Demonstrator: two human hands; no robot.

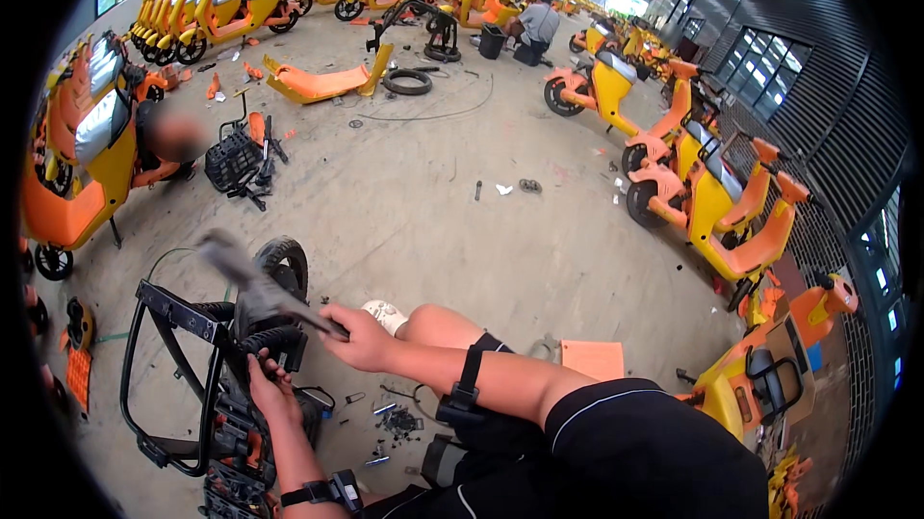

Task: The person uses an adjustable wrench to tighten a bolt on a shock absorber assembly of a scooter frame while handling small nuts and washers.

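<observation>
My right hand (361, 338) is closed round the handle of a dark hammer (252, 286), whose head is smeared by motion above the stripped black scooter frame (207, 403). Just below the hammer, my left hand (274, 386) is at the frame, beside a black coil spring (271, 338). Its fingers are curled round something dark that I cannot make out. A black wheel (283, 267) sits at the far end of the frame.
Small bolts and metal sockets (395, 423) lie on the floor to the right of the frame. An orange panel (577, 359) is farther right. Yellow scooters (717, 201) line both sides. A tyre (407, 82) and black basket (231, 161) lie ahead. Two people crouch farther off.
</observation>
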